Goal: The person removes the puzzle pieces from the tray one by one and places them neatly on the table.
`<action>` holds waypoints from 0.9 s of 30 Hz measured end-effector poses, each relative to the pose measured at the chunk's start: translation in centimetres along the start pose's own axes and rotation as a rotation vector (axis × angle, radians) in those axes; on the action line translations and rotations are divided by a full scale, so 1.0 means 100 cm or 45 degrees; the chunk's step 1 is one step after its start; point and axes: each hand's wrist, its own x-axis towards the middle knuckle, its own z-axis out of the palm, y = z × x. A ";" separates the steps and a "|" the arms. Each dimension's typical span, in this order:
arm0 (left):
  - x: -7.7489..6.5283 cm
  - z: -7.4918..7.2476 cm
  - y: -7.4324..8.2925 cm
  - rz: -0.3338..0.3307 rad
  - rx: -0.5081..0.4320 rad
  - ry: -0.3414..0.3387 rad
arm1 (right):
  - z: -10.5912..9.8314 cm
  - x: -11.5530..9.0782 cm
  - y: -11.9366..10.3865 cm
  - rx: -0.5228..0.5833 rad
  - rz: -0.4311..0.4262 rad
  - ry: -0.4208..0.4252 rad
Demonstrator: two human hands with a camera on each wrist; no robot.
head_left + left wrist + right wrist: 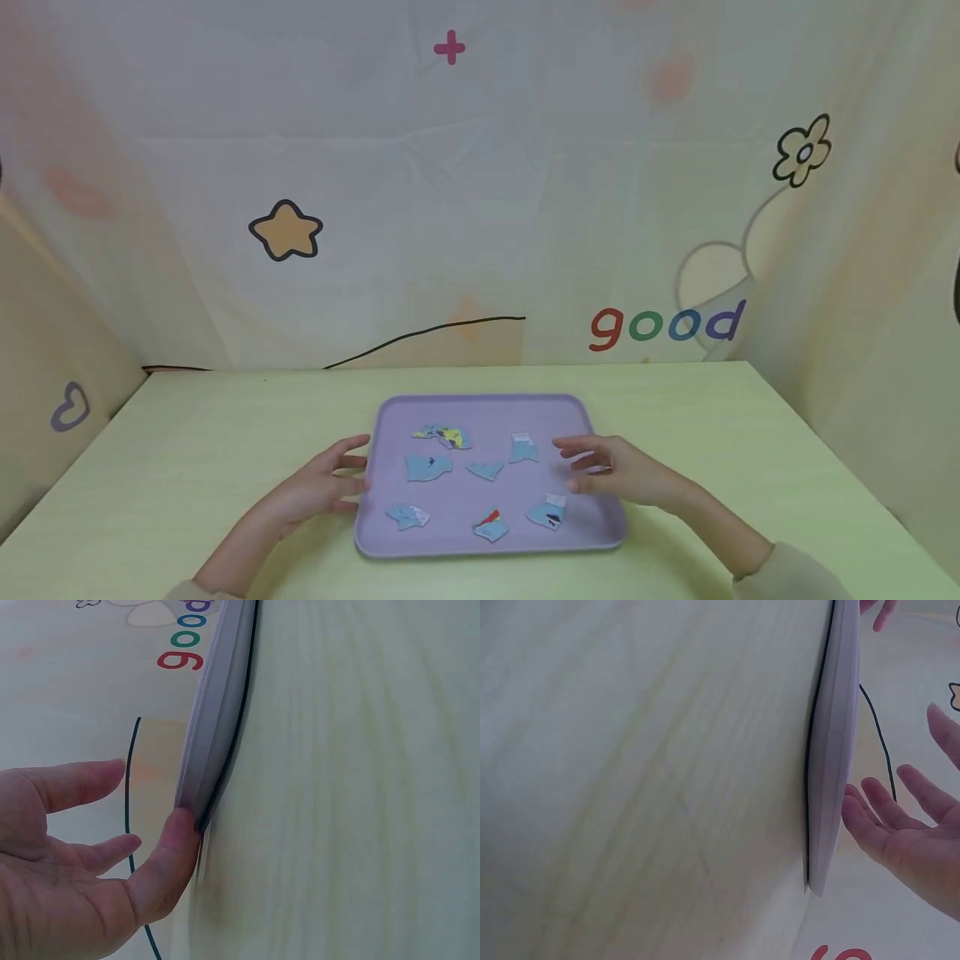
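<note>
Tray (pixel 480 414) lies flat on table (pixel 225 433), long axis left to right, seven loose pieces inside, set apart. Far left: yellow piece (pixel 453 437), long axis left-right; just nearer, blue piece (pixel 426 468), same lie. Small piece (pixel 486 470) at centre, tip pointing near. Far right: tall piece (pixel 523 448), long axis near-far, white end far. Near row, left to right: pale piece (pixel 407 516), long left-right; red piece (pixel 491 527), tip near; dark-marked piece (pixel 546 512), white end far. Left hand (pixel 328 482) loosely spread, fingertip touching tray's left rim; right hand (pixel 617 473) relaxed over right side, gripping nothing.
</note>
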 end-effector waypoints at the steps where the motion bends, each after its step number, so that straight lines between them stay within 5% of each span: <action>1: 0.000 0.000 0.000 0.002 0.002 -0.010 | 0.001 0.001 0.000 -0.017 -0.007 -0.009; 27: 0.005 -0.001 -0.003 0.019 0.246 0.018 | 0.015 0.012 0.006 -0.361 -0.017 -0.112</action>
